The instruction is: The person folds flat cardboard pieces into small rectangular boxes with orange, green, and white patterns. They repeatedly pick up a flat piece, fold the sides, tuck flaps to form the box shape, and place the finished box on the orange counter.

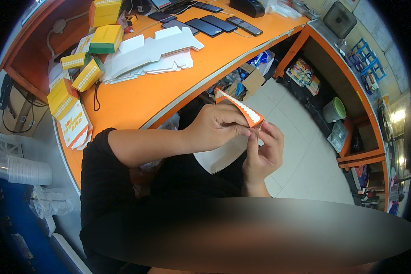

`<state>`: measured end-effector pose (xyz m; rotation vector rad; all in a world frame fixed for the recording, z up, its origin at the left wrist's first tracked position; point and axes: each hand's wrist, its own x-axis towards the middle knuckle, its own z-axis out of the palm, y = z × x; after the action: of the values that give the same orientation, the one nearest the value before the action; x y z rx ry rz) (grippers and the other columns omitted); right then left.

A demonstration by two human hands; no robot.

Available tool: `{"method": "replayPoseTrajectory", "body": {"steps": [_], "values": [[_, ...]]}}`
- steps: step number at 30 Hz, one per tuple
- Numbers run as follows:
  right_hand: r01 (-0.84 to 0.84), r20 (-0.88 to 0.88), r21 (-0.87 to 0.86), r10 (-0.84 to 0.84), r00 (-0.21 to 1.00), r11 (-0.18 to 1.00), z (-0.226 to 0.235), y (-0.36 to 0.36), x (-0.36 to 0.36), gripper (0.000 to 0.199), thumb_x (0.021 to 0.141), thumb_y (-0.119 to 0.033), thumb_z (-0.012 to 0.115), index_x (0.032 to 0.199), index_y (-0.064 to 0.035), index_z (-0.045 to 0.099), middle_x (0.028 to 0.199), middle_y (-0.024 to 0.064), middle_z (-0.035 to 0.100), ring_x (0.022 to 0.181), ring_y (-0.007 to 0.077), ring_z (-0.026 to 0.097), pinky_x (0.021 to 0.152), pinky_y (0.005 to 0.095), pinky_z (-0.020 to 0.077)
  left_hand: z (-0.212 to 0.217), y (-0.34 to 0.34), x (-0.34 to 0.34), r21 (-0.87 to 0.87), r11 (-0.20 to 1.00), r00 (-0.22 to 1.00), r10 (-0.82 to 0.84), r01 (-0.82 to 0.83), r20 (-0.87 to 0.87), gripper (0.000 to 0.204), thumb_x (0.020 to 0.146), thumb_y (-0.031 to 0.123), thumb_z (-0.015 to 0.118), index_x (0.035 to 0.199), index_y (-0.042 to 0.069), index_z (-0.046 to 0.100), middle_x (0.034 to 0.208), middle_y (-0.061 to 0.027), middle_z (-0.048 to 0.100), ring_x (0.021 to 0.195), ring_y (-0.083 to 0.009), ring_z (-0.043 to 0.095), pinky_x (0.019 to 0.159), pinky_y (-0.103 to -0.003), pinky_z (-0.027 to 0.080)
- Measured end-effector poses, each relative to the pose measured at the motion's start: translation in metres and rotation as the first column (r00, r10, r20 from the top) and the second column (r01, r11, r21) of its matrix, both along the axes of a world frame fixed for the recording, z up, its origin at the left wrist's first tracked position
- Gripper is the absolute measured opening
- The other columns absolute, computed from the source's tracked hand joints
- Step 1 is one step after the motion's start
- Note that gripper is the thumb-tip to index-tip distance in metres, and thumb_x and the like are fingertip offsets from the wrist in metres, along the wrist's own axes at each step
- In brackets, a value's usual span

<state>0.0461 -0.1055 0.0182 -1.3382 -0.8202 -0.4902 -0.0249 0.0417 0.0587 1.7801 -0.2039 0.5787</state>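
A partly folded paper food box [226,155], white inside with an orange side edged in white scallops, is held above my lap. My left hand [217,124] grips it from the left, thumb and fingers pinched near an orange corner. At that same corner my right hand [266,150] pinches the card from the right, its fingertips close to the left ones. The fingers partly hide the corner fold. To the left on the orange table [118,105] lies a stack of flat white box blanks [153,52].
Yellow folded boxes [106,39] and orange-white printed card pieces [76,125] sit along the table's left side. Several phones [204,27] lie at the back. Stacked plastic cups [23,170] are at far left. An orange shelf unit [345,75] stands right, beyond the tiled floor [301,137].
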Motion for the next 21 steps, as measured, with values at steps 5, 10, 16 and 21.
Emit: {"method": "replayPoseTrajectory", "body": {"steps": [5,10,16,21], "values": [[-0.069,0.008,0.096,0.069,0.998,0.993,-0.002,0.005,-0.011,0.012,0.083,0.001,0.074,0.094,0.0005,0.072,0.116,0.0187,0.063,0.104,0.0265,0.063,0.089,0.0334,0.0495,-0.002,-0.005,-0.001,-0.256,0.967,0.995,-0.039,0.013,-0.097,0.015,0.087,0.007,0.074,0.101,0.002,0.071,0.093,-0.0063,0.073,0.089,-0.0125,0.069,0.079,-0.026,0.055],[-0.088,-0.038,-0.02,0.087,0.995,0.996,0.002,0.001,-0.009,0.008,0.089,-0.005,0.07,0.093,0.0015,0.073,0.116,0.0168,0.061,0.106,0.0252,0.061,0.09,0.0324,0.0484,-0.004,-0.005,0.001,-0.404,0.913,0.98,-0.132,0.061,-0.149,0.02,0.088,0.006,0.073,0.105,-0.002,0.068,0.097,-0.0095,0.073,0.089,-0.0132,0.07,0.08,-0.028,0.057],[-0.135,-0.135,-0.027,0.13,0.982,0.991,0.002,-0.005,0.002,0.006,0.085,-0.002,0.074,0.09,0.0007,0.074,0.112,0.015,0.061,0.105,0.0256,0.062,0.089,0.0347,0.0516,-0.004,-0.006,-0.001,-0.377,0.925,0.938,-0.167,0.043,-0.304,0.026,0.09,0.007,0.072,0.113,-0.003,0.066,0.102,-0.0113,0.073,0.094,-0.0138,0.069,0.086,-0.028,0.056],[-0.019,-0.001,-0.061,0.019,1.0,0.998,0.001,-0.005,0.007,0.01,0.078,0.001,0.078,0.087,0.0,0.074,0.114,0.0158,0.06,0.107,0.0267,0.061,0.092,0.0361,0.0516,-0.002,-0.009,-0.002,-0.437,0.888,0.946,-0.255,0.146,-0.202,0.031,0.091,0.01,0.071,0.119,-0.003,0.065,0.105,-0.011,0.072,0.096,-0.0119,0.068,0.087,-0.027,0.054]]}}
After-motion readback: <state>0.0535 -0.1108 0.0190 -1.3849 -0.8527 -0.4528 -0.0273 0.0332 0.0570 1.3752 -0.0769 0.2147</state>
